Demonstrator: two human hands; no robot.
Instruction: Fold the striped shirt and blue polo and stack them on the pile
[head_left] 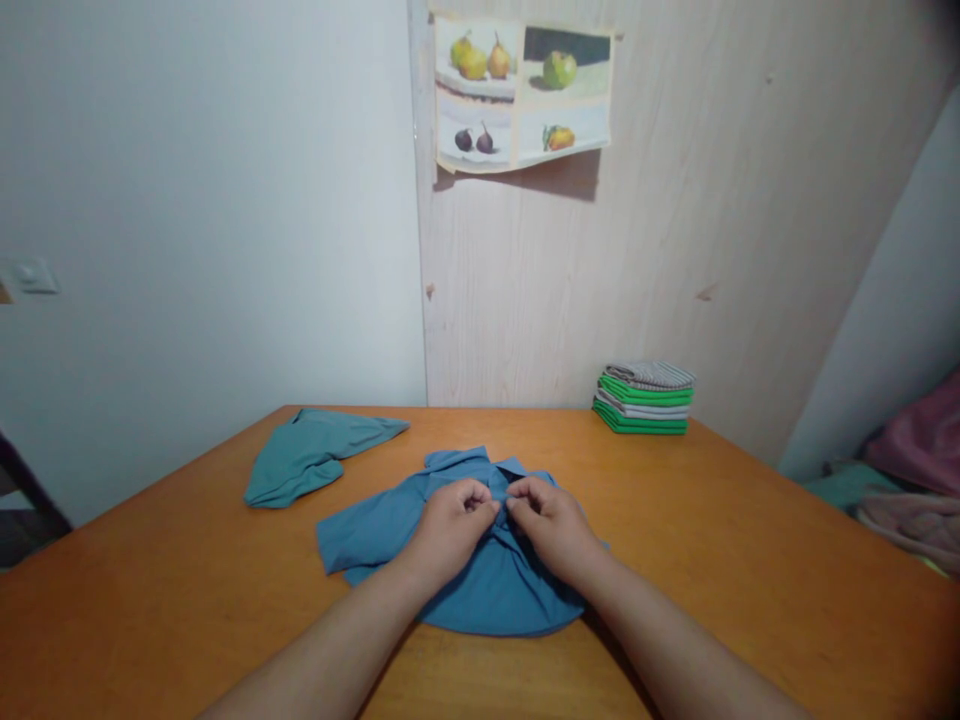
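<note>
A blue collared shirt (495, 590) lies spread on the orange-brown table in front of me, its collar at the far side and one sleeve reaching left. My left hand (459, 520) pinches the cloth just below the collar, thumb against curled fingers. Close beside it, my right hand (551, 520) pinches the facing part of the shirt front in the same way. Only a small gap separates the two sets of fingertips. Any button between them is too small to make out. Folds run down the cloth from the fingers, and my right forearm covers much of the right sleeve.
A green-teal garment (300, 455) lies loosely at the table's back left. Folded green, white and striped cloths form a stack (645, 400) at the back right. The wooden table (187, 600) meets a wall with a fruit picture (525, 95). Pink and beige fabrics (915, 480) lie beyond the right edge.
</note>
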